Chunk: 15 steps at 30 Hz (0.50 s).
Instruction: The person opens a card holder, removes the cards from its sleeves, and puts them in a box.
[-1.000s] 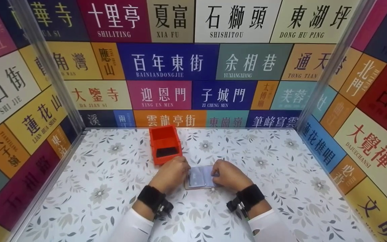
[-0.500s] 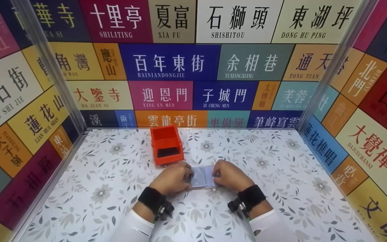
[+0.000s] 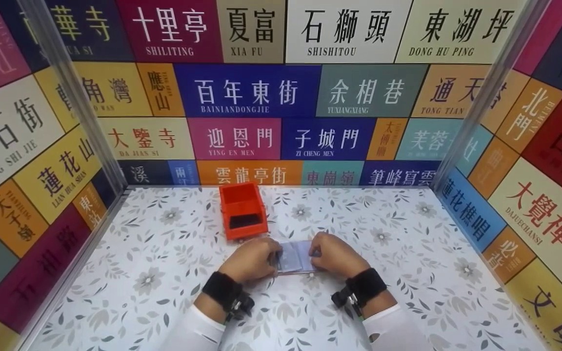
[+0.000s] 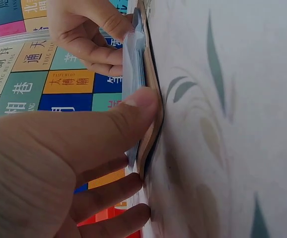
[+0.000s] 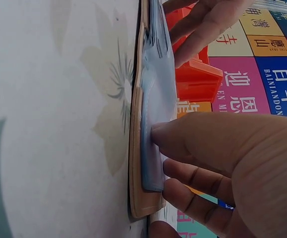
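A small card holder point(image 3: 294, 257) lies open on the table between my hands, with clear plastic sleeves on a brown cover. At its left edge my left hand point(image 3: 253, 258) grips it; in the left wrist view the thumb point(image 4: 142, 101) lies over the sleeves and cover edge. My right hand point(image 3: 335, 254) holds the right side. Its thumb point(image 5: 171, 136) presses on the clear sleeves point(image 5: 158, 99) in the right wrist view, while the other fingers bend at the far edge of the brown cover point(image 5: 139, 193). The fingertips beneath the cover are mostly hidden.
Behind my left hand stands a red-orange plastic bin point(image 3: 243, 210) with a dark opening in its front. The table point(image 3: 164, 263) wears a floral white covering. Walls with colourful sign panels point(image 3: 247, 90) rise at the back and both sides.
My left hand has come down from near the bin to the card holder's left edge. The right hand stays about where it was. The head view has shifted slightly.
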Each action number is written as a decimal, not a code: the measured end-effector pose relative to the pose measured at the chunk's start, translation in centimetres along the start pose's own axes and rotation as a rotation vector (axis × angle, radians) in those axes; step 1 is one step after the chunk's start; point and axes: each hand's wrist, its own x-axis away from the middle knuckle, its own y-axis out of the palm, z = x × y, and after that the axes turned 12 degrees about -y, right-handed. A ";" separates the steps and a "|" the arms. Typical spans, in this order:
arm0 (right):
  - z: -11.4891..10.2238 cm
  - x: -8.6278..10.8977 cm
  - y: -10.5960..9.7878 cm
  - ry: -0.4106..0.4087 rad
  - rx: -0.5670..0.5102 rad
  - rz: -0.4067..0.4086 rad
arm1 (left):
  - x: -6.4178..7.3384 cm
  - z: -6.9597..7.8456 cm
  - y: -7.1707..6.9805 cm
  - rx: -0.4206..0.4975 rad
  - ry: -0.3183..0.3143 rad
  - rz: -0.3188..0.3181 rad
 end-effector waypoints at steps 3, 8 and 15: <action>0.0 0.0 0.0 0.009 -0.002 -0.006 | 0.0 0.1 0.0 -0.003 -0.011 -0.007; -0.1 -0.1 -0.1 0.012 -0.014 -0.002 | -0.1 0.2 0.1 0.008 -0.018 -0.011; -0.1 0.0 -0.2 0.004 -0.018 0.000 | -0.2 0.3 0.1 0.036 0.000 -0.004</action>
